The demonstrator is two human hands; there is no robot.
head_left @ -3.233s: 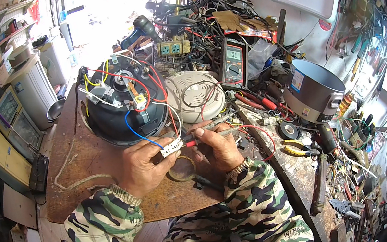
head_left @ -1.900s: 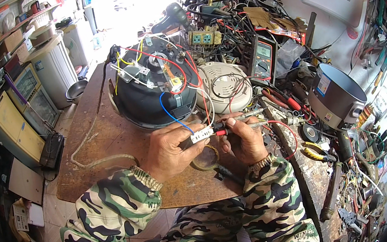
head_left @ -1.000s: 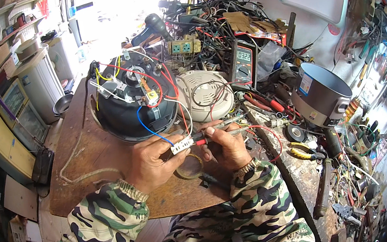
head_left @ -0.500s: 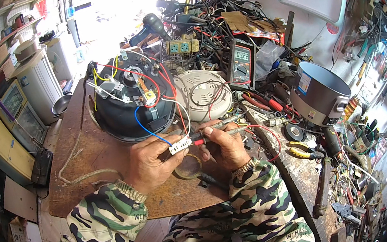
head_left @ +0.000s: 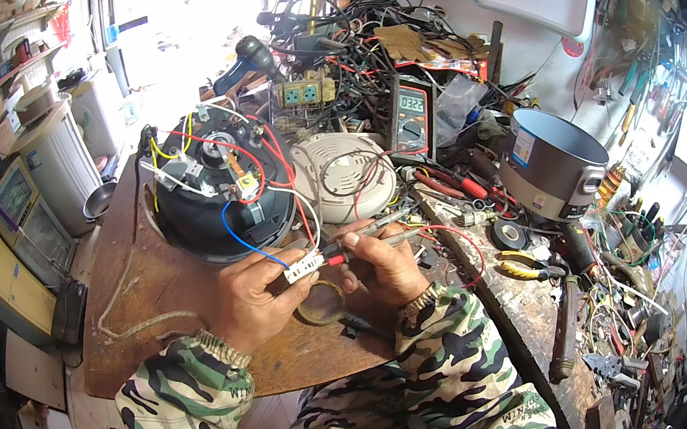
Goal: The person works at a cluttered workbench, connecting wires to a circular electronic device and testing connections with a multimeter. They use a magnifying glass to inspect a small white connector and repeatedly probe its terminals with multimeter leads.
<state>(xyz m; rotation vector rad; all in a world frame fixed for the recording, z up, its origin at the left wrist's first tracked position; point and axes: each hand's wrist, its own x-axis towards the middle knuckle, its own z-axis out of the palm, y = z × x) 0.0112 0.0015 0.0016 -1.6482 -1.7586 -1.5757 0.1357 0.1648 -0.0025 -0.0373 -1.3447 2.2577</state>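
Between the fingers and thumb of my left hand [head_left: 252, 298] is a small white wiring terminal block [head_left: 305, 266], with blue, white and red wires running from it. Those wires lead to an upturned black appliance base [head_left: 226, 222] with its electrical parts exposed. My right hand [head_left: 386, 265] is closed round multimeter probes; a red probe tip [head_left: 337, 259] meets the block's right end. A second, greyish probe [head_left: 384, 221] also shows at these fingers. Beyond, the multimeter [head_left: 411, 117] stands propped up with its display lit. Below the hands lies a round magnifying glass [head_left: 321, 304].
A cream vented round cover [head_left: 345, 166] sits behind my hands on the wooden table [head_left: 198, 366]. To the right are a metal cooker shell [head_left: 556, 163], black tape [head_left: 509, 235], yellow-handled pliers [head_left: 526, 266] and scattered tools. Tangled cables [head_left: 345, 34] pile up at the back.
The whole view has shifted slightly, so the scene sits a little further left. Both hands keep their grips, and the red probe stays at the terminal block.
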